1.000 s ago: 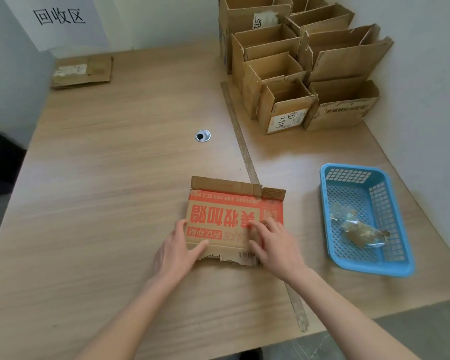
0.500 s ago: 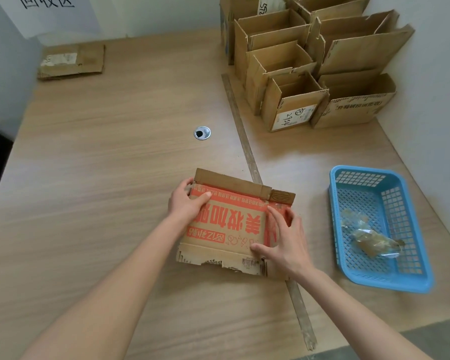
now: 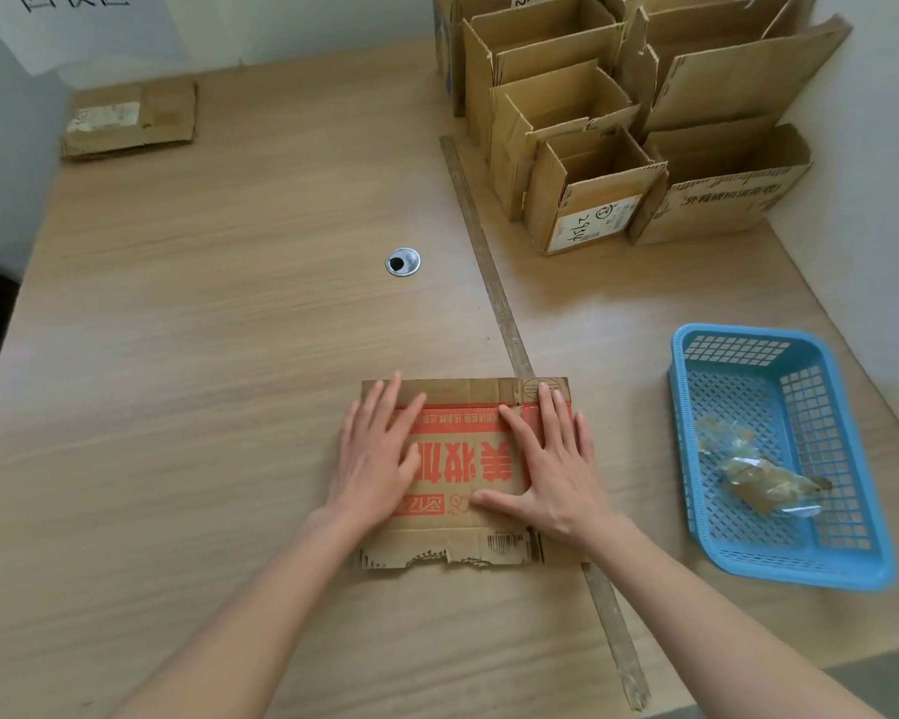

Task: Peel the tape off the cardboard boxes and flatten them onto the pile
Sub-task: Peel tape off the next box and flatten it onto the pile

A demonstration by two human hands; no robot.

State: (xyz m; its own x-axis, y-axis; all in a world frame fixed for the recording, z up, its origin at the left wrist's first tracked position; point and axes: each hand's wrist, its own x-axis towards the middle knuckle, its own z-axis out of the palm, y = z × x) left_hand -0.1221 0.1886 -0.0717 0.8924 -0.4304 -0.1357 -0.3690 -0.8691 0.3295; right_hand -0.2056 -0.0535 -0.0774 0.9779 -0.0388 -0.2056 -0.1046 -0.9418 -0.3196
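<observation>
Flattened box (image 3: pixel 463 469) under both flat palms, left hand (image 3: pixel 372 459), right hand (image 3: pixel 551 464); neither grip holds anything. Risk: springs back open once released.

surface (image 3: pixel 203 355): matt wood-grain laminate | flattened box (image 3: pixel 463 459): matt corrugated cardboard, ragged near edge | basket (image 3: pixel 852 568): glossy blue perforated plastic | grommet (image 3: pixel 403 262): shiny metal

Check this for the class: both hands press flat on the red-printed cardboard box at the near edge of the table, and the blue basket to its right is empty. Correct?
Not quite. The head view shows the blue basket is not empty: crumpled tape lies in it. The rest stands: the left hand and right hand press flat on the red-printed cardboard box near the table edge.
</observation>
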